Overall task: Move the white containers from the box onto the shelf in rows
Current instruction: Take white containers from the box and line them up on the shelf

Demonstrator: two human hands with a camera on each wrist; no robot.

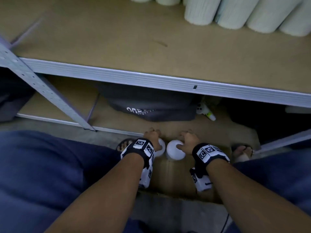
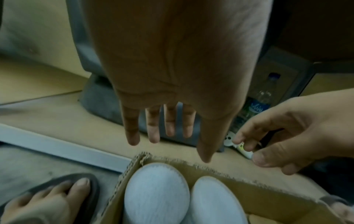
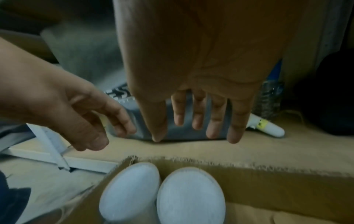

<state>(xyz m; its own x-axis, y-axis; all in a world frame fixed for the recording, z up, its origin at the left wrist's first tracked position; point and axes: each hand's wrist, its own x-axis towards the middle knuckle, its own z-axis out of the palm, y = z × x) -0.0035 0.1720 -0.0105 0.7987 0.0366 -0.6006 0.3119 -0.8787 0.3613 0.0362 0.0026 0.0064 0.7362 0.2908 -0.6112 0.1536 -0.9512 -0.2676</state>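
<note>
Two white containers stand side by side in an open cardboard box point(image 1: 178, 179) on the floor, the left one point(image 1: 160, 148) and the right one point(image 1: 174, 149). My left hand point(image 1: 152, 137) is over the left container point(image 2: 155, 194) with straight, spread fingers point(image 2: 169, 128), holding nothing. My right hand point(image 1: 188, 138) is over the right container point(image 3: 189, 195), fingers point(image 3: 197, 121) likewise straight and apart. In the head view its thumb lies at that container's top. Several more white containers point(image 1: 235, 12) stand in a row at the back right of the upper shelf board point(image 1: 117, 41).
On the lower shelf behind the box lie a dark bag point(image 1: 151, 105), a small white bottle point(image 1: 206, 112) and a water bottle point(image 2: 262, 97). A perforated grey upright point(image 1: 42, 88) slants down at left. My sandalled feet point(image 1: 124, 146) point(image 1: 242, 152) flank the box.
</note>
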